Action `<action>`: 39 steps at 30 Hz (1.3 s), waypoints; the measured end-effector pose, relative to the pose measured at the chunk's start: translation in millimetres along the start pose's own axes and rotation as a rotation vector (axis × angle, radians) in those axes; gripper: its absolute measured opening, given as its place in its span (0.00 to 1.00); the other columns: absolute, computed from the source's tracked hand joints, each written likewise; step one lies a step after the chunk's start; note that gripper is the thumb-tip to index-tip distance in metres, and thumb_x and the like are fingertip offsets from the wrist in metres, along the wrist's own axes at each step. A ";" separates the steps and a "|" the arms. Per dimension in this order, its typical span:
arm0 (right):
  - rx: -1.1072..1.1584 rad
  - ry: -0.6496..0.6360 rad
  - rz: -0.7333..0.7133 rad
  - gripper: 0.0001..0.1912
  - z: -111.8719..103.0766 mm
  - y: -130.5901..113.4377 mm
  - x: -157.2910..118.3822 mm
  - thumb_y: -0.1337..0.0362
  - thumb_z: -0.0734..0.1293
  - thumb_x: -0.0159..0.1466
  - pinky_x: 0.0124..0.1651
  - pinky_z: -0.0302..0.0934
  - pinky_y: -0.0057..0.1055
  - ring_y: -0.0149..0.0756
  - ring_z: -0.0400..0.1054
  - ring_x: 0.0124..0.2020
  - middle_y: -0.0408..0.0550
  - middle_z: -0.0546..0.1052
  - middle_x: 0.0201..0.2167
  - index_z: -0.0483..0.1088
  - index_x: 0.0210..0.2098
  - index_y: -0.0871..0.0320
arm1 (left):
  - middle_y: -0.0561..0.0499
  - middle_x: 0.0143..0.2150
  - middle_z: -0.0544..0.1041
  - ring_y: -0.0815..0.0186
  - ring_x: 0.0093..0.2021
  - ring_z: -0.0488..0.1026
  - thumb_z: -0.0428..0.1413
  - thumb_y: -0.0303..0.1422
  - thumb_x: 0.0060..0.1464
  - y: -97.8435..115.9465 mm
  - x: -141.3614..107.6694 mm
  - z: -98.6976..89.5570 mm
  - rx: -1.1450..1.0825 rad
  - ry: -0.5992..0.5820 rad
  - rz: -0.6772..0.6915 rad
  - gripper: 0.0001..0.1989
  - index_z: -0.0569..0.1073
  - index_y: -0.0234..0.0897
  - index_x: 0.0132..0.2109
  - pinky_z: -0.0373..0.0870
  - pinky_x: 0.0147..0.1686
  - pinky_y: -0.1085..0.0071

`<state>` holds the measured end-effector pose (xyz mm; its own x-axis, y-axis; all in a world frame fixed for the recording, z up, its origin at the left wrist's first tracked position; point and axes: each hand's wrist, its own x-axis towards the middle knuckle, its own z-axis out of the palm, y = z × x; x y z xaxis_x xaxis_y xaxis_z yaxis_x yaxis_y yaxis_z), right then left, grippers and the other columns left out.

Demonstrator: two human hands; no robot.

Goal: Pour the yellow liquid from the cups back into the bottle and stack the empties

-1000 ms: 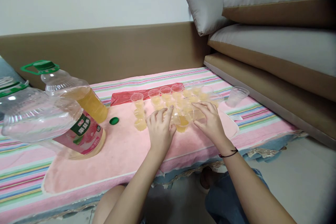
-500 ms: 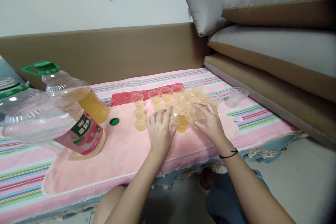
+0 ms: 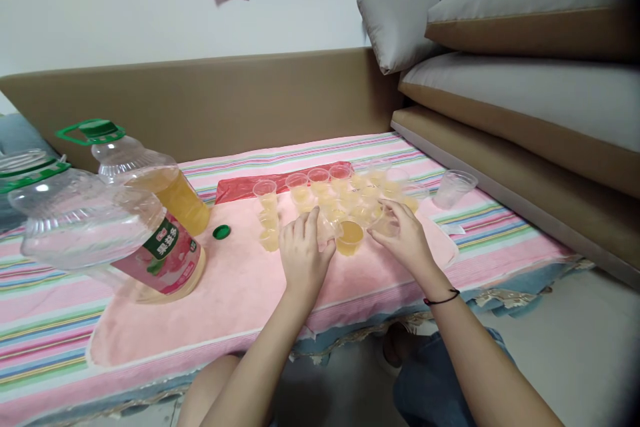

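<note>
My left hand [image 3: 304, 247] is curled around a clear plastic cup [image 3: 326, 230], tilted with its mouth toward the right. Facing it, my right hand [image 3: 403, 235] grips another clear cup [image 3: 379, 213] between thumb and fingers, and the fingers partly hide it. Between the two hands stands a cup of yellow juice [image 3: 350, 239] on the pink mat [image 3: 225, 300]. Several more juice cups [image 3: 300, 193] form rows just behind my hands, their see-through walls overlapping. A short column of filled cups [image 3: 269, 220] stands left of my left hand.
Two big juice bottles stand at the left: a labelled one [image 3: 165, 253] in front and a green-capped one [image 3: 177, 190] behind. A green cap [image 3: 221, 232] lies beside them. Red plastic [image 3: 240, 188] lies behind the cups. An empty-looking cup [image 3: 454, 188] leans at right, near stacked cushions [image 3: 520, 93].
My hands have moved slightly apart. The cup in my right hand has shifted right, away from above the front juice cup, which now shows more fully. The whole view has shifted slightly.
</note>
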<state>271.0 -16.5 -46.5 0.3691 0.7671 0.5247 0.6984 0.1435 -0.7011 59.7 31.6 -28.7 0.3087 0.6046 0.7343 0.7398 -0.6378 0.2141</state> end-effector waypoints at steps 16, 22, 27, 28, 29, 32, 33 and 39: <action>0.181 0.162 0.124 0.33 -0.9 -17.4 3.3 0.51 0.75 0.50 0.49 0.66 0.47 0.47 0.71 0.47 0.55 0.75 0.50 0.68 0.52 0.55 | 0.41 0.47 0.77 0.53 0.46 0.75 0.63 0.38 0.49 -34.7 8.0 -28.9 -0.164 0.140 -0.230 0.30 0.65 0.35 0.57 0.70 0.46 0.57; 0.280 0.233 0.039 0.34 10.9 -51.4 13.2 0.52 0.76 0.50 0.52 0.65 0.48 0.46 0.72 0.48 0.53 0.77 0.47 0.67 0.53 0.55 | 0.43 0.52 0.75 0.59 0.49 0.74 0.64 0.37 0.48 -76.3 15.9 -51.4 -0.404 0.245 -0.297 0.33 0.60 0.38 0.57 0.70 0.51 0.60; 0.454 0.180 -0.016 0.30 40.1 -87.7 25.1 0.54 0.77 0.48 0.52 0.66 0.45 0.44 0.73 0.47 0.52 0.77 0.44 0.67 0.46 0.55 | 0.45 0.52 0.75 0.59 0.51 0.74 0.63 0.38 0.48 -103.0 16.1 -67.1 -0.369 0.196 -0.352 0.27 0.64 0.39 0.54 0.70 0.52 0.60; 0.457 0.149 -0.024 0.28 46.9 -94.0 26.6 0.54 0.77 0.48 0.52 0.66 0.45 0.44 0.73 0.47 0.51 0.77 0.44 0.68 0.45 0.55 | 0.45 0.52 0.74 0.59 0.52 0.74 0.63 0.38 0.48 -107.3 15.1 -68.2 -0.367 0.189 -0.361 0.27 0.64 0.40 0.54 0.70 0.52 0.60; 0.457 0.115 -0.029 0.27 53.6 -99.7 27.7 0.54 0.77 0.48 0.52 0.66 0.45 0.44 0.73 0.47 0.51 0.77 0.45 0.68 0.45 0.55 | 0.45 0.52 0.74 0.58 0.51 0.74 0.63 0.37 0.48 -111.3 13.9 -68.5 -0.368 0.178 -0.369 0.27 0.64 0.40 0.54 0.70 0.52 0.60; 0.459 0.015 -0.013 0.28 72.8 -113.1 27.6 0.54 0.77 0.49 0.52 0.66 0.47 0.46 0.73 0.47 0.52 0.78 0.45 0.69 0.45 0.55 | 0.45 0.52 0.75 0.58 0.50 0.75 0.63 0.36 0.47 -122.5 9.8 -66.1 -0.380 0.135 -0.389 0.26 0.65 0.40 0.53 0.71 0.51 0.60; 0.452 -0.011 -0.009 0.27 78.7 -116.4 26.7 0.53 0.77 0.49 0.52 0.67 0.47 0.47 0.73 0.46 0.53 0.78 0.46 0.69 0.45 0.55 | 0.45 0.52 0.75 0.58 0.50 0.75 0.63 0.36 0.47 -126.0 8.5 -64.8 -0.379 0.128 -0.392 0.26 0.65 0.40 0.53 0.71 0.50 0.60; 0.272 -0.074 -0.096 0.24 105.0 -125.4 19.4 0.55 0.76 0.51 0.50 0.66 0.47 0.48 0.73 0.45 0.53 0.78 0.46 0.70 0.45 0.55 | 0.46 0.53 0.75 0.58 0.53 0.73 0.62 0.33 0.48 -142.3 4.9 -62.6 -0.339 0.072 -0.344 0.25 0.66 0.40 0.54 0.70 0.53 0.59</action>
<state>126.2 46.0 0.9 0.2568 0.7838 0.5654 0.5345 0.3723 -0.7588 -81.5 95.5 -15.3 0.0295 0.7806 0.6243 0.5517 -0.5335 0.6411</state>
